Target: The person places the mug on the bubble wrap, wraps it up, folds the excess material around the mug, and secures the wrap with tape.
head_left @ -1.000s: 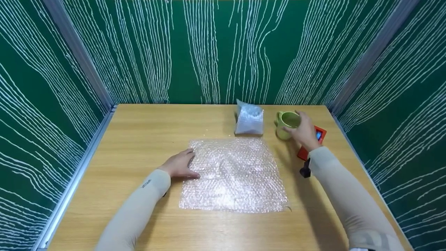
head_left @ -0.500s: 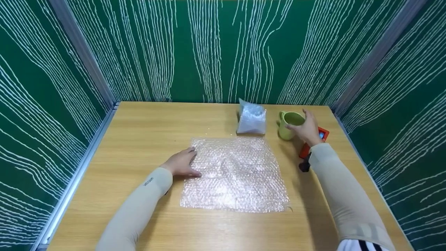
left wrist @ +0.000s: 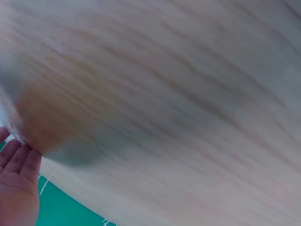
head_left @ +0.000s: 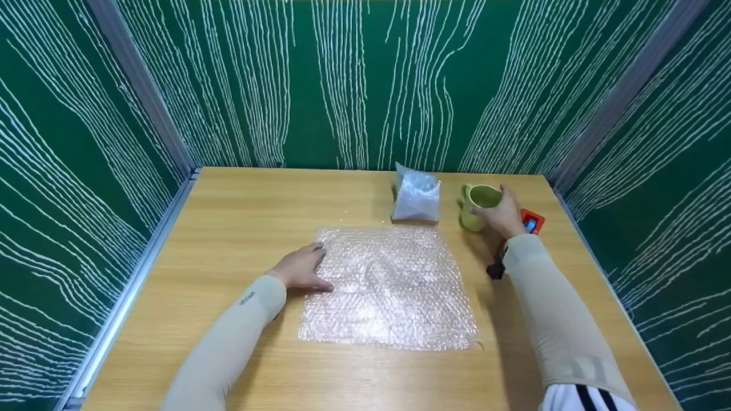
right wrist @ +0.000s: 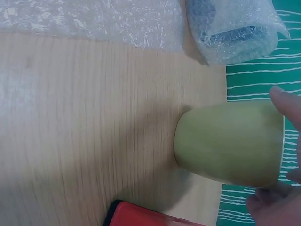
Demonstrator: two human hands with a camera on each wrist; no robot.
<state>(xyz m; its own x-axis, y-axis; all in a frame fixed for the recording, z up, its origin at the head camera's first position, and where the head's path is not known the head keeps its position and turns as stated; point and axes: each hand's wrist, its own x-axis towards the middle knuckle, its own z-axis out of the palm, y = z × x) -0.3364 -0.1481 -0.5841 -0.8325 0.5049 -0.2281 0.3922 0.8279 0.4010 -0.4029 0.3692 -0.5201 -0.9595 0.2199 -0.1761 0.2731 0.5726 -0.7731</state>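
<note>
1. The right hand point(head_left: 502, 214) grips the green mug point(head_left: 477, 205), fingers curled over the rim and round the side. In the right wrist view the thumb and fingertips point(right wrist: 287, 106) sit at the mug's point(right wrist: 230, 143) mouth.
2. The mug stands upright on the wooden table point(head_left: 240, 200), at about 1 o'clock from the middle of the table, near the far right corner. Its long axis is vertical and its handle points to 9 o'clock, away from the palm.
3. The left hand point(head_left: 300, 268) lies flat, fingers straight, pressing the 9 o'clock edge of the bubble wrap sheet point(head_left: 388, 285). It holds nothing.
4. The sheet lies spread flat at the table's centre. From the mug it lies at about 7 o'clock, near but not touching.
5. The right hand is the nearer one to the mug; the left is well apart from it, across the sheet.
6. A roll of bubble wrap point(head_left: 417, 197) stands just beside the mug at its 9 o'clock, clear of it.
7. A red device point(head_left: 531, 220) lies under the right wrist at the mug's 3 o'clock.
8. The left wrist view is blurred, showing only table grain and fingertips point(left wrist: 19, 160).
</note>
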